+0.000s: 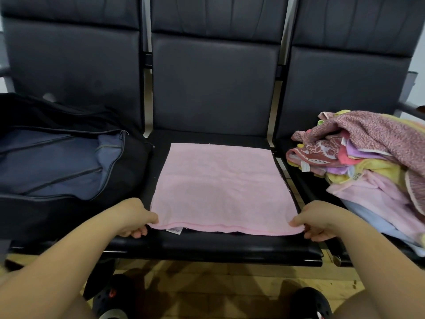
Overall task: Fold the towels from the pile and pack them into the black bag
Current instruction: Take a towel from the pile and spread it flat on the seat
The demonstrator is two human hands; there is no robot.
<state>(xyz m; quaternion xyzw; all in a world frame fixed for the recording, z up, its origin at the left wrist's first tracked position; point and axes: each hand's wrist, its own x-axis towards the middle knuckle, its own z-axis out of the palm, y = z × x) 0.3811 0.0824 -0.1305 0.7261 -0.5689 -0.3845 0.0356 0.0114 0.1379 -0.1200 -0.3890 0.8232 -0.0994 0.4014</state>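
It looks like a waiting room or public lobby: a row of three linked black padded seats on metal frames stands against a pale wall, above a yellowish patterned floor.

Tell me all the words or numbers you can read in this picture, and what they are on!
None can be read.
Tag under the near edge of the pink towel: a white label with dark marks, too blurred to read.
Tags in the towel pile: small white labels, one with bars like a barcode, too small to read.
Black bag: no words show.
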